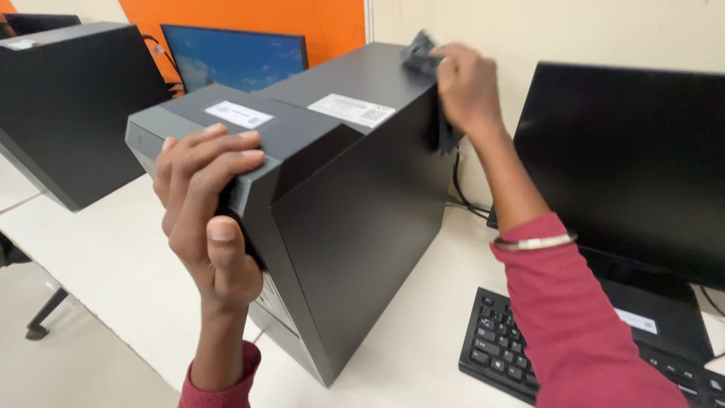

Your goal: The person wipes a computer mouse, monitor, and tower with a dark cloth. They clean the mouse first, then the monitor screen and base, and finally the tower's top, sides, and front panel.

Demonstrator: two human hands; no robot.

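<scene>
On a pale desk (113, 257) before an orange wall, the left hand (208, 219) clamps its fingers round the near front corner of a black computer tower (355, 219), steadying it, while the right hand (464, 87) pinches a dark cloth (419, 54) against its far top edge.

White labels (352, 110) atop tower (dark screens (633, 162) behind)

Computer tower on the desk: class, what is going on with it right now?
A person grips the front top corner of the black computer tower with the left hand. The right hand presses a dark cloth against the tower's top rear edge. The tower stands on a white desk, beside a black keyboard and a dark monitor.
</scene>
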